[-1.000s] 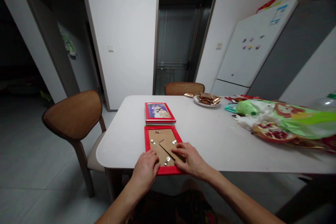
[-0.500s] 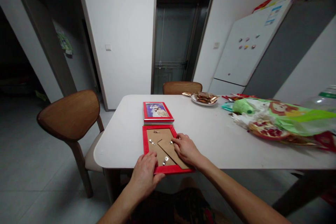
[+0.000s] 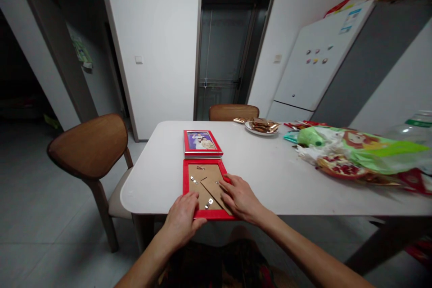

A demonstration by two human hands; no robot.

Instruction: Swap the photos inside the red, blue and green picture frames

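Two spread hands rest on the red picture frame (image 3: 185,184), which lies back-up at the table's near edge. My left hand (image 3: 181,219) presses its near-left corner, and my right hand (image 3: 240,198) lies flat across the cardboard easel strut (image 3: 216,194) and right rail, neither pinching. Even, flat pressure best steadies it on the white table (image 3: 148,184). A second red frame (image 3: 202,142) sits just beyond.

The room is dim and flat under soft, even light. The white wall (image 3: 162,45) looks greyish, and the floor (image 3: 43,216) sinks into near-black at nine o'clock. Wide-angle distortion bows the door frame (image 3: 199,54) toward the edges. Shadows stay faint, and the white table (image 3: 270,175) shows only a mild sheen.
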